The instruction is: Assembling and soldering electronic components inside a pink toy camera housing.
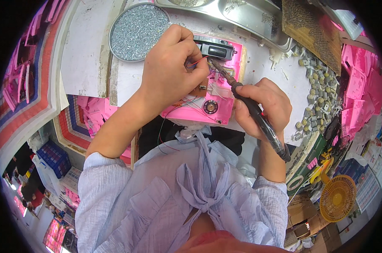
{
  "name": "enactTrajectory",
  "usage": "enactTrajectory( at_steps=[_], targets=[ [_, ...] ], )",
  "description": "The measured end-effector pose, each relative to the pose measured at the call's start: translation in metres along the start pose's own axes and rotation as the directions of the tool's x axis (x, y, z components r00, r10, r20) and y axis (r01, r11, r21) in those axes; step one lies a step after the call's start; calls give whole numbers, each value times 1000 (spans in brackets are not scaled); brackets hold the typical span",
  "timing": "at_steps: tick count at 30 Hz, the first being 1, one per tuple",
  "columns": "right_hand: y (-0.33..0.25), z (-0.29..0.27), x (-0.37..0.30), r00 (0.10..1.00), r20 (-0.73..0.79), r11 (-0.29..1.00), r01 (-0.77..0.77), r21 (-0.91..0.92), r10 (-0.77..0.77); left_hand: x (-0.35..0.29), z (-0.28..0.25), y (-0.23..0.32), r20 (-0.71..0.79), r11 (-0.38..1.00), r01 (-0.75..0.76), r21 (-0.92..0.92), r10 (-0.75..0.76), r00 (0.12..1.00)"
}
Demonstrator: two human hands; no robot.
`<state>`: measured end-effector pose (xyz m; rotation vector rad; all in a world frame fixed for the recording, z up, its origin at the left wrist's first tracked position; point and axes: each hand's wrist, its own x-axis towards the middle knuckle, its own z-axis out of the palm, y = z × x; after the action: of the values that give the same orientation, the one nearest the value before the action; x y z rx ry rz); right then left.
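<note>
My left hand [174, 63] is closed in a pinch on a thin red wire [198, 62] above a pink plastic casing [186, 114]. In my right hand [269, 105] is a soldering iron [258, 116] with a black handle, gripped like a pen. Its metal tip reaches in beside the wire, close to the left fingertips; whether they touch cannot be made out. The casing holds a black and silver module [218, 51], a small round speaker [210, 106] and a brown circuit board [202, 89] partly behind my left hand. Loose thin wires hang over its near edge.
A round tray of small screws [139, 31] stands at the far left, metal trays [252, 19] at the back. Several small motors [315, 92] lie to the right, by a brown board [311, 33]. Pink parts [359, 84] and a yellow fan [337, 198] are farther right.
</note>
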<state>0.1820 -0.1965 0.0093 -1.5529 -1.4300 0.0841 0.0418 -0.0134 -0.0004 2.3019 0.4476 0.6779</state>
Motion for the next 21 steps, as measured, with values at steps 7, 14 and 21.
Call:
enactTrajectory(
  at_steps=[7, 14, 21],
  targets=[
    [-1, -1, 0, 1000, -2, 1000, 6, 1, -6, 0, 3, -2, -30, 1000, -7, 8, 7, 1000],
    [-6, -12, -4, 1000, -11, 1000, 4, -4, -4, 0, 1, -1, -27, 999, -31, 25, 32, 999],
    [-3, -7, -6, 1000, -26, 1000, 10, 4, -10, 0, 0, -1, -8, 1000, -17, 10, 17, 1000]
  ],
)
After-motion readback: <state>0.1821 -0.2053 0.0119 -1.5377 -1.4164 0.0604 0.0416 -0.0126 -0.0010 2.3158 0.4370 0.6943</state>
